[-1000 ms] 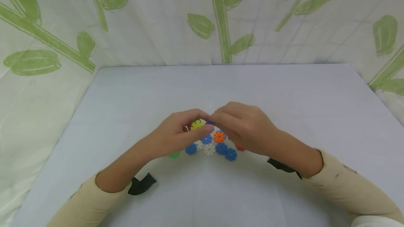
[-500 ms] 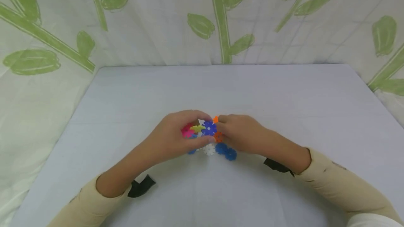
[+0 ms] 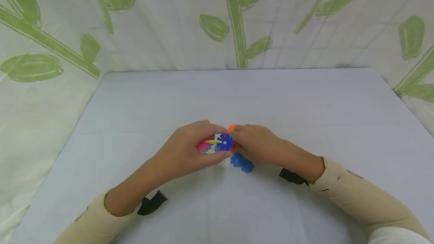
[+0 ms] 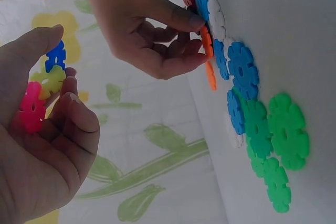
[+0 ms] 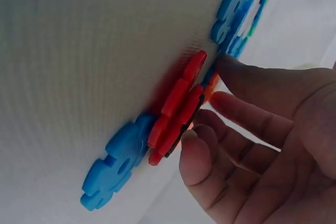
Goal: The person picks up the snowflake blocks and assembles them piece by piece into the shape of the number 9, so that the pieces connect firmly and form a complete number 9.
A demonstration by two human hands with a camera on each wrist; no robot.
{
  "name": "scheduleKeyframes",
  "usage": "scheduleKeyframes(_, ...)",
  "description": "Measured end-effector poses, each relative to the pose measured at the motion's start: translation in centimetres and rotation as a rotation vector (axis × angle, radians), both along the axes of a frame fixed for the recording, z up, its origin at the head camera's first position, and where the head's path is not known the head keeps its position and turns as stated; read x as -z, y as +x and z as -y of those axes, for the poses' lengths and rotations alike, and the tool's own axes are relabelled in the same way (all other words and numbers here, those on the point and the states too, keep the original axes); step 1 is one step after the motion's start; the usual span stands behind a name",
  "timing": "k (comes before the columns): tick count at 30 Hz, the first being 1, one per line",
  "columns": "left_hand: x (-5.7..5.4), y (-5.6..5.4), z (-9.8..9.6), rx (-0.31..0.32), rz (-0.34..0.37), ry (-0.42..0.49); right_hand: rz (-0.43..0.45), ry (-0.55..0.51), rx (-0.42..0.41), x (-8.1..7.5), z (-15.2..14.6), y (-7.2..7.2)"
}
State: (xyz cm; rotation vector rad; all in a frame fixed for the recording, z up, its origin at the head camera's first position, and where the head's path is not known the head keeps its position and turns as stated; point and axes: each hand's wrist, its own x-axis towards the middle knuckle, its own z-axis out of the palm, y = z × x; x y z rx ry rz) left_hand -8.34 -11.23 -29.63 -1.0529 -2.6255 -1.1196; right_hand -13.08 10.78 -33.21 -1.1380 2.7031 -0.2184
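From left, a beige sleeve [image 3: 98, 217] ends at my left hand [image 3: 184, 151], raised over the white-covered bench [image 3: 217, 206] and gripping three joined, flower-shaped plastic discs: a bright pink disc [image 3: 203, 146], a yellow disc [image 3: 213, 142] seen nearly edge-on in the head view, and a dark blue disc [image 3: 225, 142] between thumb and fingertips. Green flower-shaped plastic discs [image 4: 287, 131] lie flat below, and a white flower-shaped plastic disc [image 3: 224, 162] shows just past my thumb. At right, my right hand [image 3: 259, 143] pinches an orange flower-shaped plastic disc [image 4: 207, 41] close to the bench. Two blue flower-shaped plastic discs [image 3: 237, 160] rest just beside that hand; a red flower-shaped plastic disc [image 5: 178, 100] lies near its fingers.
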Motion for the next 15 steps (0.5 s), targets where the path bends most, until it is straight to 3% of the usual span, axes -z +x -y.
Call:
scheduleKeyframes(9,0.19,0.07,-0.02,-0.005,-0.002,-0.003,0.108,-0.077,0.010,0.00,-0.13,-0.44)
scheduleKeyframes(15,0.20,0.05,-0.03,-0.007,0.030,-0.009,0.128,-0.082,0.020,-0.04,-0.33,-0.78)
